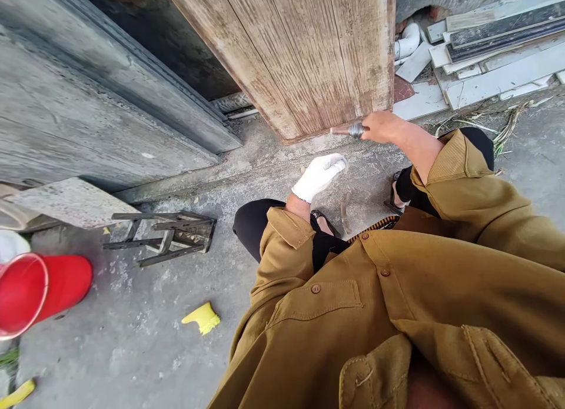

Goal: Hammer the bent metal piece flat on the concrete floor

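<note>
1. Here's the bare right hand (380, 127), fingers closed around a brown, stick-like handle wound with grey wire (355, 130); the grip looks firm, and the handle's free end points left.
2. That handle lies right along the lower edge of the weathered, plank-grooved wooden panel (304, 56); whether its tip touches the wood, I cannot tell.
3. Over to the left hand (321, 173), in a white knitted glove, hanging just short of the panel with its fingers curled; whether anything sits inside them, I cannot tell.
4. Good technique here, I'd judge: keep the right wrist steady, hold the handle behind the wire winding, and let the tip follow the edge lightly.
5. The gloved hand would serve best steadying the panel, well clear of the tip.
6. Watch the footing: a curved brown piece (345, 212) lies on the grey concrete ground (145, 326) between the feet.
</note>
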Motion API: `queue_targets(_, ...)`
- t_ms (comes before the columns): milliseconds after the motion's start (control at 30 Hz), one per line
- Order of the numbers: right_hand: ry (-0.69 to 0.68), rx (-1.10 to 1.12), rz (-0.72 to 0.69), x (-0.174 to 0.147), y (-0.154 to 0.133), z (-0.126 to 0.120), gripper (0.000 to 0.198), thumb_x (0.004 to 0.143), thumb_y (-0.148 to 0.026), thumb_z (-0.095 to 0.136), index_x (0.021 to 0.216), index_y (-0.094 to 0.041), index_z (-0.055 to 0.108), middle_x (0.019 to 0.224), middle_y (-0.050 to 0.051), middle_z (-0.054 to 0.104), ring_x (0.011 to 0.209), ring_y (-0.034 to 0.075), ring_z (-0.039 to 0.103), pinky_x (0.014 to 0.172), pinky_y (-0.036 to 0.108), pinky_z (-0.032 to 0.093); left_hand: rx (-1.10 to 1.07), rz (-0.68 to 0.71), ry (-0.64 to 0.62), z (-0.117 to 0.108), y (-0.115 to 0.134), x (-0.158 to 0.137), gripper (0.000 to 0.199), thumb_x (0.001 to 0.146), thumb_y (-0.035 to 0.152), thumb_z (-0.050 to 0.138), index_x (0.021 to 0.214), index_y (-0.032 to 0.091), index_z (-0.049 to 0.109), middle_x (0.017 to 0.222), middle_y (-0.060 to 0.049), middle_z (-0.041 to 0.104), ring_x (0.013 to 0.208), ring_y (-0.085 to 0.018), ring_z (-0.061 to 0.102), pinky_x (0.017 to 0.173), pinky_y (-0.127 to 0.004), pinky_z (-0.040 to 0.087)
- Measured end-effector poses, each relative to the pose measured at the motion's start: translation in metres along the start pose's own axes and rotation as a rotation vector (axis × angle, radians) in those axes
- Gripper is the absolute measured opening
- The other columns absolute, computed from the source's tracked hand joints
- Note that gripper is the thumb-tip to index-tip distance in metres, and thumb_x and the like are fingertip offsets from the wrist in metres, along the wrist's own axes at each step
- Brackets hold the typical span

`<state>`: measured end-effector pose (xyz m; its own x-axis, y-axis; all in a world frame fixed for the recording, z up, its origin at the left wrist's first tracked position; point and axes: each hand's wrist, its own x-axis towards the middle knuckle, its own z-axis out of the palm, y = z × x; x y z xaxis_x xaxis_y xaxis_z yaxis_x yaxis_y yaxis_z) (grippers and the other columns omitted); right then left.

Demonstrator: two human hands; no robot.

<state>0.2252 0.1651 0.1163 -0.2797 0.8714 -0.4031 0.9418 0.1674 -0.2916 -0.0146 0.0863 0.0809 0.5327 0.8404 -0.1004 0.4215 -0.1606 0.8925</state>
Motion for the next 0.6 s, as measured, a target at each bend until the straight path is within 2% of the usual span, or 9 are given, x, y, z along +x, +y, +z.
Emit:
queue_targets(67, -0.199, -0.062, -0.025, -0.003, -0.005, 0.005, 0.012, 0.089, -0.024, 0.078, 0.086, -0.013, 0.074, 0.088, 0.012, 0.07, 0.094, 0.028, 0.068, 0.083, 0.039, 0.047, 0.04, 0.003, 0.031, -0.001, 0.001, 0.0, 0.03, 0.096, 0.042, 0.055, 0.086, 0.016, 0.065, 0.073, -0.002, 0.062, 0.072, -0.016, 0.057, 0.072, -0.027, 0.048)
queue_targets(133, -0.44, -0.074, -0.06, -0.008, -0.01, 0.009, 0.016, 0.086, -0.02, 0.081, 0.074, -0.014, 0.072, 0.073, 0.006, 0.065, 0.08, 0.023, 0.065, 0.079, 0.036, 0.045, 0.079, 0.002, 0.061, -0.004, 0.001, 0.0, 0.028, 0.095, 0.04, 0.055, 0.086, 0.015, 0.066, 0.079, -0.003, 0.066, 0.078, -0.017, 0.06, 0.077, -0.028, 0.05)
queue_targets(200, -0.648, -0.013, -0.11, -0.015, -0.012, 0.009, 0.019, 0.083, -0.02, 0.084, 0.07, -0.015, 0.071, 0.064, 0.001, 0.06, 0.069, 0.018, 0.059, 0.075, 0.033, 0.044, 0.116, -0.004, 0.095, -0.007, 0.0, 0.002, 0.026, 0.095, 0.037, 0.056, 0.087, 0.015, 0.068, 0.084, -0.005, 0.07, 0.083, -0.018, 0.063, 0.082, -0.029, 0.052)
queue_targets(267, -0.759, 0.122, -0.203, -0.021, -0.01, 0.002, 0.019, 0.081, -0.025, 0.087, 0.074, -0.015, 0.072, 0.064, -0.003, 0.059, 0.065, 0.014, 0.055, 0.072, 0.03, 0.043, 0.14, -0.011, 0.135, -0.009, -0.004, 0.004, 0.025, 0.096, 0.035, 0.056, 0.088, 0.016, 0.068, 0.087, -0.005, 0.071, 0.087, -0.019, 0.065, 0.084, -0.029, 0.052)
queue_targets(333, -0.751, 0.281, -0.32, -0.026, -0.004, -0.01, 0.024, 0.082, -0.036, 0.087, 0.081, -0.016, 0.074, 0.069, -0.003, 0.062, 0.066, 0.012, 0.056, 0.071, 0.027, 0.044, 0.138, -0.024, 0.168, -0.008, -0.009, 0.007, 0.023, 0.095, 0.034, 0.056, 0.087, 0.016, 0.067, 0.085, -0.005, 0.07, 0.084, -0.018, 0.064, 0.08, -0.029, 0.052)
queue_targets(400, -0.615, 0.4, -0.382, -0.03, 0.005, -0.023, 0.028, 0.086, -0.043, 0.083, 0.086, -0.017, 0.074, 0.074, -0.002, 0.064, 0.069, 0.012, 0.057, 0.072, 0.026, 0.044, 0.091, -0.052, 0.185, -0.006, -0.013, 0.01, 0.023, 0.096, 0.036, 0.057, 0.085, 0.017, 0.065, 0.077, -0.003, 0.065, 0.074, -0.017, 0.059, 0.072, -0.029, 0.049)
queue_targets(500, -0.402, 0.449, -0.361, -0.03, 0.018, -0.035, 0.029, 0.091, -0.046, 0.078, 0.086, -0.018, 0.073, 0.076, -0.001, 0.064, 0.071, 0.012, 0.057, 0.071, 0.026, 0.043, 0.045, -0.052, 0.117, -0.002, -0.013, 0.011, 0.03, 0.1, 0.039, 0.054, 0.08, 0.018, 0.06, 0.066, 0.0, 0.053, 0.062, -0.014, 0.047, 0.064, -0.027, 0.044)
queue_targets(600, -0.34, 0.452, -0.333, -0.028, 0.022, -0.033, 0.03, 0.091, -0.046, 0.078, 0.083, -0.018, 0.072, 0.074, 0.0, 0.063, 0.07, 0.013, 0.056, 0.069, 0.027, 0.043, 0.089, -0.016, 0.065, 0.0, -0.007, 0.01, 0.028, 0.1, 0.034, 0.054, 0.075, 0.019, 0.055, 0.065, 0.001, 0.05, 0.06, -0.013, 0.043, 0.065, -0.028, 0.042)
